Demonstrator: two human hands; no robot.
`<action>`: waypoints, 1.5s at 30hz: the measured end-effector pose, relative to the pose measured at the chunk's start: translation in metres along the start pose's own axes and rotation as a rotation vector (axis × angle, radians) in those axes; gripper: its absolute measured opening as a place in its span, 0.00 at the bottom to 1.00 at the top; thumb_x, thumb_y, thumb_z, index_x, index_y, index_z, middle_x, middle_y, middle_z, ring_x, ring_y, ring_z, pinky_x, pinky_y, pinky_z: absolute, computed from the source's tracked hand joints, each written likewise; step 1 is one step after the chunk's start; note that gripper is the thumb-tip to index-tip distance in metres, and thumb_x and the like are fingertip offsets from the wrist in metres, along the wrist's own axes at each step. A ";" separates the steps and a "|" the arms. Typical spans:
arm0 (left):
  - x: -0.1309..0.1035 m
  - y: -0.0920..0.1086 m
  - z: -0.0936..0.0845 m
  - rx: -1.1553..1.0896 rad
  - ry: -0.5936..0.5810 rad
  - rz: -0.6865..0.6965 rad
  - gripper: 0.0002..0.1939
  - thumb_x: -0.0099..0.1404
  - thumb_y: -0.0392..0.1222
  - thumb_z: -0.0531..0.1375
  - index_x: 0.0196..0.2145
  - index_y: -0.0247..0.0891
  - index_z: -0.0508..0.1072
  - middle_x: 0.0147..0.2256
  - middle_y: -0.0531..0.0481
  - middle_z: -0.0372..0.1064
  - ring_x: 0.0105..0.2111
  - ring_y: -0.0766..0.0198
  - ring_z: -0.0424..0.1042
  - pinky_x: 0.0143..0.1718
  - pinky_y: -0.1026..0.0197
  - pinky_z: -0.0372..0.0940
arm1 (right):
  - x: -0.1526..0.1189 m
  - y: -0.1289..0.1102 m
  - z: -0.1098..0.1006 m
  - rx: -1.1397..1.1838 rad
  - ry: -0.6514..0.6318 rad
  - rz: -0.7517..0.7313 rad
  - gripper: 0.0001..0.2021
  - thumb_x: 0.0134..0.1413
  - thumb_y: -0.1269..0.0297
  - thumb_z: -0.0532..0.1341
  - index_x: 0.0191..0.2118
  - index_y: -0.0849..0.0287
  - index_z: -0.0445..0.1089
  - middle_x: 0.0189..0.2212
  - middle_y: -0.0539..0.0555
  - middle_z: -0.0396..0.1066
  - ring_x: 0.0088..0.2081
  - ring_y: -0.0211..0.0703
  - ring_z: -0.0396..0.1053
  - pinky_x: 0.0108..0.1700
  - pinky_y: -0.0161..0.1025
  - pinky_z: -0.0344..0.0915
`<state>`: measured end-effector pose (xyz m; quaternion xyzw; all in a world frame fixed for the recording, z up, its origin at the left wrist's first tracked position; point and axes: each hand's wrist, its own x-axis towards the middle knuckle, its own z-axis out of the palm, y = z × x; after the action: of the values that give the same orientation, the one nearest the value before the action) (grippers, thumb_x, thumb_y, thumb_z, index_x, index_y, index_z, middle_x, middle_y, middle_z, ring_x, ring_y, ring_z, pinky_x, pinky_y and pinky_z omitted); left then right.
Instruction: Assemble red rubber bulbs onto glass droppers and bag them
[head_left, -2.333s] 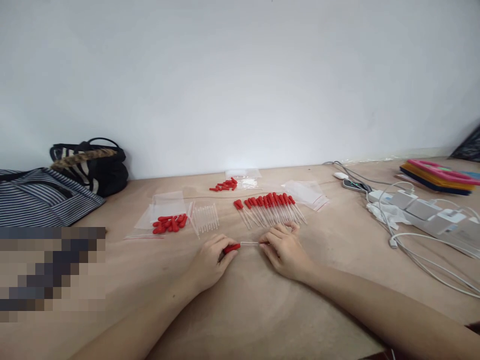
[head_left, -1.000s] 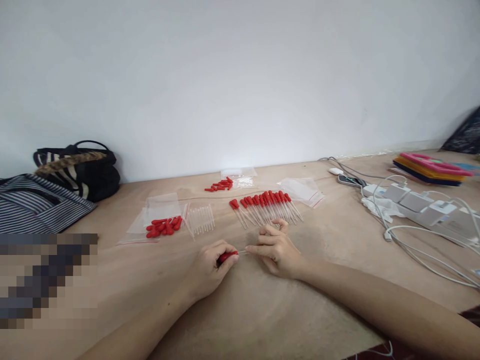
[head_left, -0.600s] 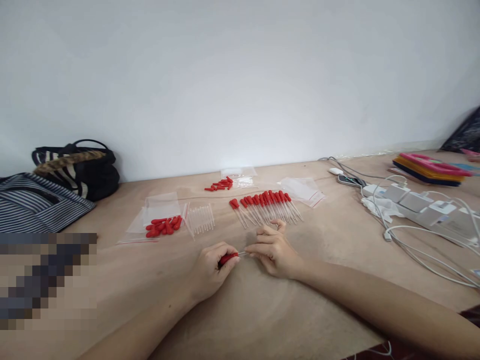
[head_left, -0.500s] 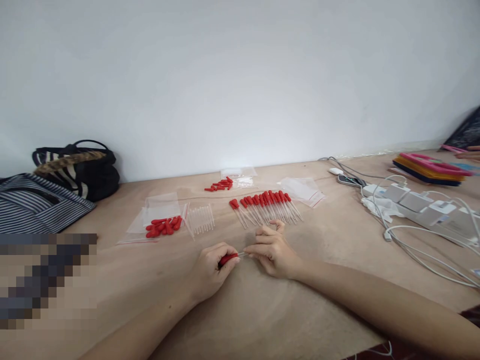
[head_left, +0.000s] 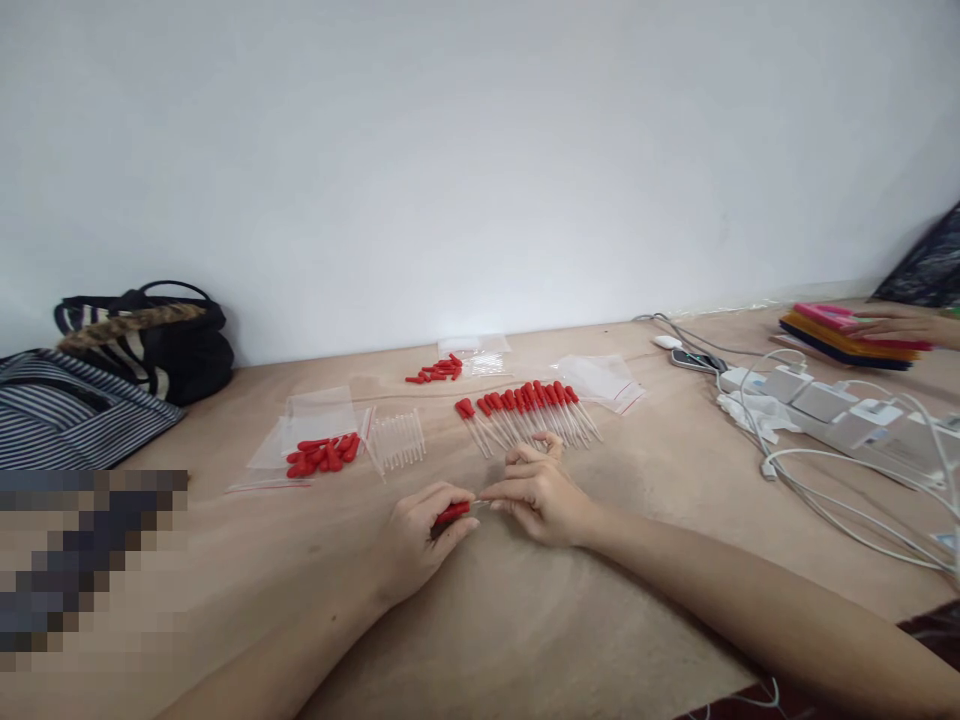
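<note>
My left hand (head_left: 426,535) is closed round a red rubber bulb (head_left: 452,513) near the middle of the table. My right hand (head_left: 544,495) pinches a thin clear tube (head_left: 481,502) whose end points at the bulb; whether the two are joined is hard to see. Beyond my right hand lies a row of clear droppers with red bulbs (head_left: 529,398). Loose red bulbs (head_left: 326,455) rest on a plastic bag to the left, with clear tubes (head_left: 403,438) beside them. Smaller red pieces (head_left: 439,370) and thin tubes (head_left: 487,363) lie farther back.
Plastic bags (head_left: 600,380) lie behind the droppers. At right are a power strip with chargers (head_left: 825,400), white cables, a phone (head_left: 696,360) and coloured sheets (head_left: 847,340) under another person's hand (head_left: 900,325). Bags (head_left: 180,340) stand at left.
The other person's hand has moved left onto the coloured sheets. My right hand has come slightly closer to my left hand along the tube. The whole view has shifted a little.
</note>
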<state>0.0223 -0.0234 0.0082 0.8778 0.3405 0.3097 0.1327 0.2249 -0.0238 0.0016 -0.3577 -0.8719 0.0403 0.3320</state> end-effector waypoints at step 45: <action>-0.007 -0.094 -0.072 0.959 0.144 -0.403 0.16 0.58 0.49 0.50 0.27 0.36 0.73 0.30 0.44 0.64 0.33 0.53 0.63 0.34 0.57 0.58 | 0.137 -0.019 0.060 -0.213 -0.220 0.772 0.15 0.48 0.58 0.54 0.38 0.62 0.70 0.38 0.62 0.71 0.45 0.51 0.62 0.48 0.50 0.44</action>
<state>-0.0756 0.0426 0.0189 0.7334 0.6145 0.1469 -0.2508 0.1055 0.0613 0.0366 -0.6842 -0.7035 0.1095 0.1584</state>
